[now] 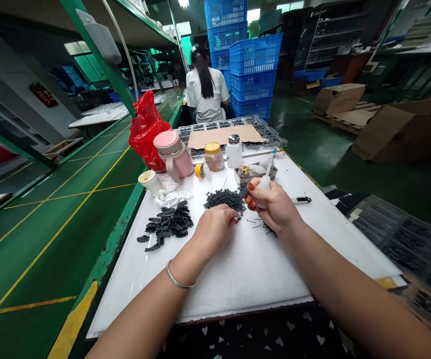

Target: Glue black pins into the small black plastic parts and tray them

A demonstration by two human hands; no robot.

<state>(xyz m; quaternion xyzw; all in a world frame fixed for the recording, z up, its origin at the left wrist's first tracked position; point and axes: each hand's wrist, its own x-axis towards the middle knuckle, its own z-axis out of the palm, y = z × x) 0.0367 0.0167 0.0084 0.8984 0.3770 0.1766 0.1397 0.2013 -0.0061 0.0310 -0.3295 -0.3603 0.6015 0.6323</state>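
Observation:
My right hand point(277, 205) is wrapped round a white squeeze bottle point(263, 188) with a thin nozzle and a blue tip pointing up and away. A dark piece point(243, 190) shows at its fingertips. My left hand point(217, 227), with a bracelet at the wrist, rests at the near edge of a pile of small black parts point(223, 198). Its fingers are curled together, and what they pinch, if anything, is hidden. To its left lies a heap of curved black pieces point(172, 219). Thin black sticks point(255, 223) lie below my right hand.
Behind the piles stand a pink mug point(174, 157), a yellow-lidded jar point(214, 157), a white bottle point(234, 152) and yellow tape point(199, 171). A red bag point(148, 132) hangs left. A black pen point(301, 200) lies right. A person point(208, 92) sits beyond, near blue crates point(255, 75).

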